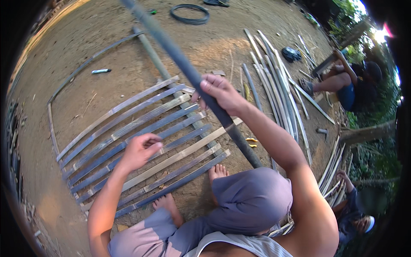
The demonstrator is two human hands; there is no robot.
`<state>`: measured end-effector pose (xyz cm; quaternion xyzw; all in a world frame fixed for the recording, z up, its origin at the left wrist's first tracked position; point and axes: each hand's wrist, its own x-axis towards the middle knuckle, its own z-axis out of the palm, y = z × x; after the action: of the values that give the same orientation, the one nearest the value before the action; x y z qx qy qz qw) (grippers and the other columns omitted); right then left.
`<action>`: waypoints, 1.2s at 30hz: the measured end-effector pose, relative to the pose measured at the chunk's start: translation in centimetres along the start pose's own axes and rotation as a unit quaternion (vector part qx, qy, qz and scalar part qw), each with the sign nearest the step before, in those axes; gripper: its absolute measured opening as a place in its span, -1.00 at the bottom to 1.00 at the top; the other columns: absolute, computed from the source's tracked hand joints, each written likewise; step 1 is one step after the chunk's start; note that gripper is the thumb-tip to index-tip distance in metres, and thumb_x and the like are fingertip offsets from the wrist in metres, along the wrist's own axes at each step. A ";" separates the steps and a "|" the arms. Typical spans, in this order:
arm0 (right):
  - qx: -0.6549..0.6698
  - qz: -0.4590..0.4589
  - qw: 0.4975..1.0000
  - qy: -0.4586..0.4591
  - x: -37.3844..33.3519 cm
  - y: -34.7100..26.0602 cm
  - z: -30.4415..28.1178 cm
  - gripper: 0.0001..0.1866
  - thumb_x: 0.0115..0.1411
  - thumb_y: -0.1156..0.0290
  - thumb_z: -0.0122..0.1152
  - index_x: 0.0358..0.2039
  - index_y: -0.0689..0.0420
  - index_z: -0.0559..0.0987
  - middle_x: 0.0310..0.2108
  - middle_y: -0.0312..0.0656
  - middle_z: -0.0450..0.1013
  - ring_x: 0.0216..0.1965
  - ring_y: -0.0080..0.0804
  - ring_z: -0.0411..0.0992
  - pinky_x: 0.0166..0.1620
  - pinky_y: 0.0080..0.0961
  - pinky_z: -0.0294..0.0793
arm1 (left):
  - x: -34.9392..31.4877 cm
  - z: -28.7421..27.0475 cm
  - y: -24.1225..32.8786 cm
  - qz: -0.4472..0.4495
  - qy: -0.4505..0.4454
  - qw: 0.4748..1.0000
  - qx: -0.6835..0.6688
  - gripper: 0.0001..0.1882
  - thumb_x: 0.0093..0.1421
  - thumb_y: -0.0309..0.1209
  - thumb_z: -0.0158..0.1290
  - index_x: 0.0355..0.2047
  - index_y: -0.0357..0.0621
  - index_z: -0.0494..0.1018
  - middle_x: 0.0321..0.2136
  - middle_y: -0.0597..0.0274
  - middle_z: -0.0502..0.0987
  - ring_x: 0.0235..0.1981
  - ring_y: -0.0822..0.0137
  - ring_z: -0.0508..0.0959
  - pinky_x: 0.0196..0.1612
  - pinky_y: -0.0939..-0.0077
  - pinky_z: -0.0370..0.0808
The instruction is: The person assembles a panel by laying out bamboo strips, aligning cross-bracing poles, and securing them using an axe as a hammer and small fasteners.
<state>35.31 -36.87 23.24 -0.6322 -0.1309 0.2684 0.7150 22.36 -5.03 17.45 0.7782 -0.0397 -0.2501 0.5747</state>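
My right hand (220, 94) is closed around a long dark bamboo pole (171, 45). The pole slants from the top of the view down to beside my right knee, where its lower end is hidden. Over the bamboo slats (184, 153) hovers my left hand (142, 150), fingers loosely bent, thumb apart, nothing in it. Several slats lie side by side on the ground, their right ends across a greyish bamboo crosspiece (153, 55). A thin bent bamboo strip (72, 76) runs from the crosspiece's far end around the left. My bare feet are at the nearest slat.
Long split bamboo strips (274, 81) lie at right, with a black plastic bag (291, 54) beyond. A wire coil (188, 21), a marker (101, 71), a yellow-handled tool (251, 139) and a hammer-like tool (322, 131) rest on the dirt. Two people (349, 88) sit at far right.
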 end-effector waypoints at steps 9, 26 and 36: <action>0.081 -0.268 0.941 0.190 8.5 -9.1 6.2 -0.71 0.54 0.25 -0.09 0.01 0.23 0.38 0.02 0.15 0.56 -0.16 -0.20 0.64 -0.25 -0.42 0.67 | 0.8 4.4 1.6 0.104 0.026 0.991 -0.079 -0.53 0.36 -0.28 0.19 0.15 -0.32 0.41 -0.22 0.20 0.65 -0.20 0.40 0.62 -0.02 0.43 0.57; -0.601 -0.083 0.765 0.215 4.3 -2.7 -3.1 -0.53 0.28 0.27 0.32 0.18 0.08 0.56 0.05 -0.14 0.60 0.11 -0.20 0.54 0.17 -0.27 0.51 | -4.2 -8.1 -5.3 -0.063 0.354 0.872 0.331 -0.57 0.04 0.04 0.39 -0.35 -0.03 0.62 -0.52 0.12 0.66 -0.45 0.07 0.69 -0.38 0.12 0.55; -0.791 -0.070 0.606 -0.033 2.6 -2.1 -10.8 -0.13 -0.07 0.08 0.58 0.27 -0.01 0.46 0.02 -0.06 0.54 0.11 -0.04 0.46 0.33 -0.06 0.24 | -6.9 -12.9 -8.8 -0.054 0.269 0.889 0.366 -0.48 -0.06 0.07 0.40 -0.24 -0.02 0.64 -0.45 0.02 0.65 -0.32 -0.09 0.66 -0.26 0.06 0.55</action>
<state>43.58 -44.50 23.05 -0.9312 -0.3596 0.0296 -0.0520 19.95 11.66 14.56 0.9718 0.0697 -0.0293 0.2234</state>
